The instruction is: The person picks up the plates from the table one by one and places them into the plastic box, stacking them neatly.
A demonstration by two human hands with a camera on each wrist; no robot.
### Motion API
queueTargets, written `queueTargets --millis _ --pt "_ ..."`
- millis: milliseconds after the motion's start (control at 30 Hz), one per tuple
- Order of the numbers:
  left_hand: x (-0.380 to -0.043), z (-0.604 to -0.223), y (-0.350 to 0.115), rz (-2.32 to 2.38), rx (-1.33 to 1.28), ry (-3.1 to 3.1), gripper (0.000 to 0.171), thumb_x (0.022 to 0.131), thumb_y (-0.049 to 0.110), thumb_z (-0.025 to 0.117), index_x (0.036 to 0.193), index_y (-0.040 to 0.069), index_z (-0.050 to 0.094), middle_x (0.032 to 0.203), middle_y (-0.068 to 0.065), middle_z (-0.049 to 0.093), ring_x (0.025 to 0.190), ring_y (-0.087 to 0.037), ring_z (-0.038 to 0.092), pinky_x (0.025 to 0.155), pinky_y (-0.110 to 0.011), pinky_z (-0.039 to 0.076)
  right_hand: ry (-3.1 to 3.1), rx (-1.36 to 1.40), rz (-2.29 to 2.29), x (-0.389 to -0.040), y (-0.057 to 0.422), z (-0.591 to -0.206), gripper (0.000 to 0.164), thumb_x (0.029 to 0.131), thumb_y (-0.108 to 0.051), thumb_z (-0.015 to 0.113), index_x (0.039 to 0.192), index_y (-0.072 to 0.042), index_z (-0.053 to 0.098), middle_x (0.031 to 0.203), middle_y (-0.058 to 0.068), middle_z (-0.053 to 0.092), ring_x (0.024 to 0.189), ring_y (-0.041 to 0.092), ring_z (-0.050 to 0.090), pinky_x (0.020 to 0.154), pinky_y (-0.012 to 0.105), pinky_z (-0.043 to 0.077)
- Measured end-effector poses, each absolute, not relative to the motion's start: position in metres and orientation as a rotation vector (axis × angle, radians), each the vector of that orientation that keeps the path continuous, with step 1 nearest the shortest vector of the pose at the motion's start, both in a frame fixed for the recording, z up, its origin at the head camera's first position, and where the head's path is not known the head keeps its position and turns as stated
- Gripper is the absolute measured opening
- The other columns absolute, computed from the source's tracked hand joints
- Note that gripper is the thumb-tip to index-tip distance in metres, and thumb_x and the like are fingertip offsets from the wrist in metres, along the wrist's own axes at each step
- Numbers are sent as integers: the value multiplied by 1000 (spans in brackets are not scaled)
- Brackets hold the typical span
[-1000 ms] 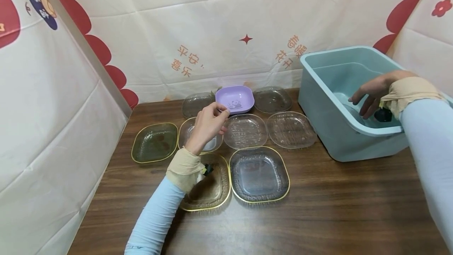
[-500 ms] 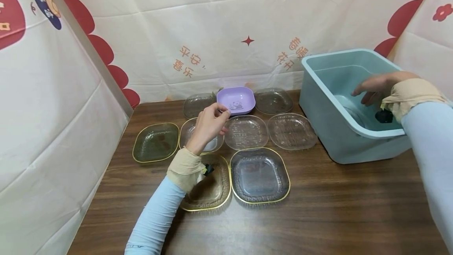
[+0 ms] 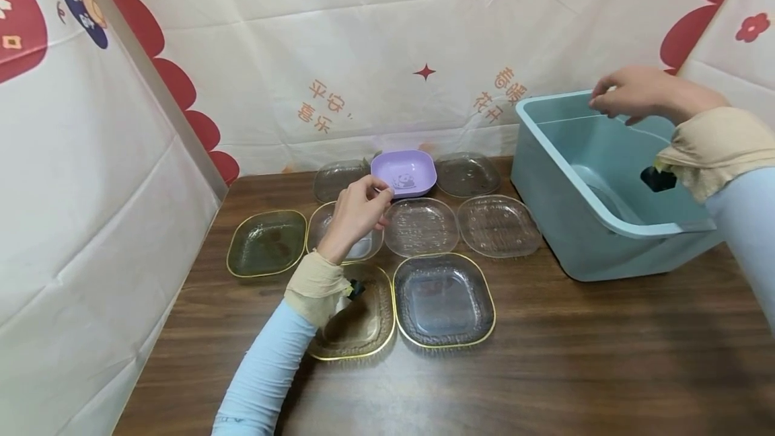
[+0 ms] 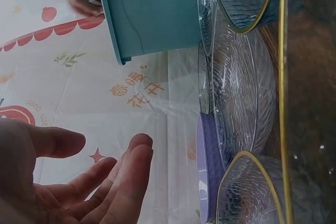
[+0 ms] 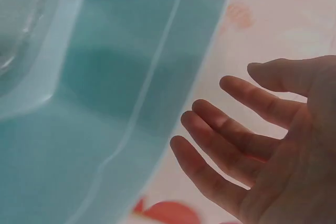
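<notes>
My left hand (image 3: 356,214) hovers above the plates with nothing in it; its fingers are loosely bent and apart in the left wrist view. Below it lies a clear gold-rimmed plate (image 3: 371,247), partly covered by the hand. Just beyond its fingertips stands a purple dish (image 3: 404,168) with a panda print. My right hand (image 3: 656,94) is raised over the teal bin (image 3: 547,184), fingers spread and holding nothing. Inside the bin, a clear plate (image 5: 16,22) shows in part at the corner of the right wrist view.
Clear ribbed plates (image 3: 422,226) lie mid-table, with dark clear plates (image 3: 467,173) at the back. Gold-rimmed ones are green (image 3: 266,244), amber (image 3: 369,318) and grey-blue (image 3: 445,301). A printed white cloth (image 3: 363,39) hangs behind the wooden table (image 3: 545,369).
My right hand has risen from inside the bin to above its rim. The left hand has stayed in place over the plates.
</notes>
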State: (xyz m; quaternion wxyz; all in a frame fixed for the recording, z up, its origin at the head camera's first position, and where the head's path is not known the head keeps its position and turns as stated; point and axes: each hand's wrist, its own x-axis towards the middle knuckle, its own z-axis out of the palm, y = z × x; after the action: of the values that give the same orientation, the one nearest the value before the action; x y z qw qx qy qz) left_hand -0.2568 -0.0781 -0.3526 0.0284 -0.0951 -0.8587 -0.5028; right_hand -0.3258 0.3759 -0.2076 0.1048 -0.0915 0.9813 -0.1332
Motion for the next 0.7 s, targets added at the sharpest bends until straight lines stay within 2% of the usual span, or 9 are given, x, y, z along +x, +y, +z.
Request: queueTargets --millis 100,300,433,600,700 --pt "-257 -352 -79 -1551 -299 -2653 23 99 28 61 112 11 70 87 -8 75 66 -30 78 60 -44 66 3001 -369 -270 -318 348 -198 43 105 -20 48 130 16 55 116 41 61 94 44 65 73 54 64" --pt "-257 -351 -82 -1571 -297 -2640 22 100 28 61 112 11 70 87 -9 76 70 -35 78 61 -46 67 3099 -540 -130 -299 286 -184 38 105 -22 50 127 7 62 124 39 63 104 50 64 80 61 57" --pt "-257 -350 -82 -1578 -297 -2644 21 100 27 62 110 11 70 87 -9 76 72 -38 78 63 -49 66 3068 -645 -95 -281 246 -182 37 107 -26 50 128 0 65 121 31 69 100 41 68 80 56 57" --pt "-258 -349 -84 -1560 -309 -2639 20 100 27 61 109 11 70 86 -8 75 68 -32 78 62 -47 66 3031 -804 -168 -260 203 -187 31 106 -27 54 122 -6 69 108 14 76 92 26 70 78 48 56" --pt "-258 -347 -86 -1550 -307 -2634 20 100 26 61 110 11 71 86 -8 75 65 -27 77 60 -43 66 3022 -871 -297 -251 183 -198 27 105 -24 55 119 -7 70 107 12 78 94 25 72 83 49 58"
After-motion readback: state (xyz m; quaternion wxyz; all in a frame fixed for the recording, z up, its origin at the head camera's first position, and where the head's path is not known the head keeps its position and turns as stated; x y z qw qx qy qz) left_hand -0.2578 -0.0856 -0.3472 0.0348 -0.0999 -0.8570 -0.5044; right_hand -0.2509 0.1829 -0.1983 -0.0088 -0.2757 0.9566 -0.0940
